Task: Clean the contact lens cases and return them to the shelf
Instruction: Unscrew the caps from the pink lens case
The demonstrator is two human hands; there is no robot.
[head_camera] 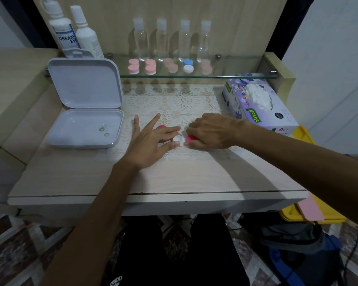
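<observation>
Hands work low on the desk [174,178], close together over the lace mat [174,104]. The case [177,138] lies flat there, between them. The left hand [151,141] pinches the white open cup of the case with thumb and one finger, and its other fingers stick out straight. The right hand [210,131] curls around the pink cap [190,138] on the other cup. Another pink cap [161,127] lies on the mat, partly hidden behind the left fingers. It looks like the second cap is being twisted off. To do this well, the left hand should hold the case still and flat, and the right should turn the cap gently and lift it straight up, so nothing spills or rolls away. The long side of the case runs left to right, from one hand to the other, with its cups facing up. Five more cases [133,67] sit in a row on the glass shelf [236,76], so this one goes back there when it is clean. A tissue box [260,104] is near the right hand for wiping.
</observation>
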